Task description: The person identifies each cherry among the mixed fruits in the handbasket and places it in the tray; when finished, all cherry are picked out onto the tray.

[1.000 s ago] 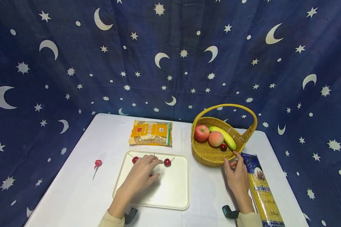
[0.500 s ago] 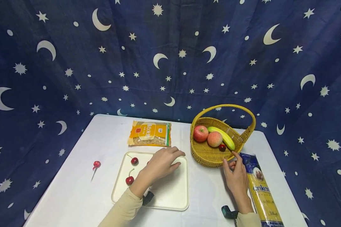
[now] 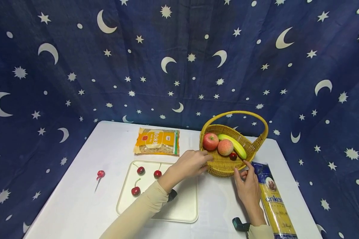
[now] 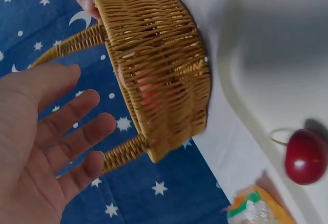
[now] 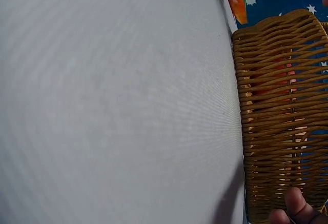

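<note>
My left hand (image 3: 194, 162), its fingers loosely spread, is at the left side of the wicker basket (image 3: 219, 169); the left wrist view shows nothing in its palm (image 4: 31, 152). Whether its fingertips touch the rim, I cannot tell. With my right hand (image 3: 249, 187) I hold the basket's front right rim, index finger over the edge and thumb against the outer wall. Inside lie an apple (image 3: 210, 141), a peach (image 3: 225, 147), a banana (image 3: 234, 146) and a cherry (image 3: 233, 156). Red cherries (image 3: 135, 191) with stems lie on the cream tray (image 3: 179, 212), which my left arm partly hides.
Behind the tray lies an orange food packet (image 3: 157, 142). A long blue and yellow pasta packet (image 3: 276, 205) is at the right, beside my right hand. Far left on the white table (image 3: 86, 212) is a red lollipop (image 3: 100, 174). A starry curtain (image 3: 179, 59) hangs behind.
My left hand has moved right, from above the tray to the basket's left side, uncovering cherries it hid before. The right hand has stayed at the rim.
</note>
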The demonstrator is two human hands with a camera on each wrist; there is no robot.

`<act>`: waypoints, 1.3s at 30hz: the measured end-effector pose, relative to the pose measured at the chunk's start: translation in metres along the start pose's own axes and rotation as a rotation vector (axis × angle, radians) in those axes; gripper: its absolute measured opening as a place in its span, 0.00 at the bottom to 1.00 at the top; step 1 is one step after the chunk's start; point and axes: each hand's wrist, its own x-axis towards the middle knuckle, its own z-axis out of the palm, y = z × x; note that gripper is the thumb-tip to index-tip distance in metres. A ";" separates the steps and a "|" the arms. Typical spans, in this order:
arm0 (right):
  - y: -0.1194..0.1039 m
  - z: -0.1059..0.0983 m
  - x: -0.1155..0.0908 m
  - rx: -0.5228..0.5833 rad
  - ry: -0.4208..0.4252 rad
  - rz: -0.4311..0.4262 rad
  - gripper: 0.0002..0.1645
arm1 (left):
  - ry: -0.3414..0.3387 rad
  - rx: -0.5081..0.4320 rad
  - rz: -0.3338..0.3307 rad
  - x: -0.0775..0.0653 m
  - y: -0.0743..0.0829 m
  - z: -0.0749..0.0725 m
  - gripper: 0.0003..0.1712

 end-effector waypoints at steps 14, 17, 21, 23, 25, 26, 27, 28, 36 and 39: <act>-0.001 -0.002 0.003 0.003 0.016 -0.009 0.35 | -0.087 0.151 0.109 0.059 0.011 0.006 0.32; 0.000 -0.002 0.003 0.004 0.015 -0.008 0.35 | -0.148 0.184 0.122 0.071 0.013 0.007 0.33; 0.000 -0.003 0.003 0.000 0.009 -0.007 0.36 | -0.245 0.198 0.118 0.090 0.017 0.008 0.33; 0.000 -0.004 0.003 -0.004 0.007 -0.006 0.36 | -0.288 0.194 0.109 0.098 0.021 0.010 0.33; 0.000 -0.004 0.003 -0.006 0.005 -0.005 0.35 | -0.327 0.193 0.109 0.105 0.025 0.014 0.33; 0.000 -0.004 0.002 -0.008 0.004 -0.005 0.35 | -0.342 0.198 0.114 0.107 0.027 0.016 0.32; 0.000 -0.003 0.002 -0.010 0.004 -0.005 0.35 | -0.356 0.204 0.119 0.110 0.030 0.018 0.32; 0.000 -0.003 0.002 -0.011 0.004 -0.005 0.35 | -0.369 0.216 0.127 0.112 0.032 0.021 0.31; -0.001 -0.001 -0.002 -0.026 -0.004 -0.003 0.36 | -0.454 0.208 0.089 0.127 0.043 0.034 0.31; 0.000 -0.001 -0.002 -0.029 -0.003 0.001 0.35 | -0.497 0.194 0.080 0.136 0.044 0.036 0.32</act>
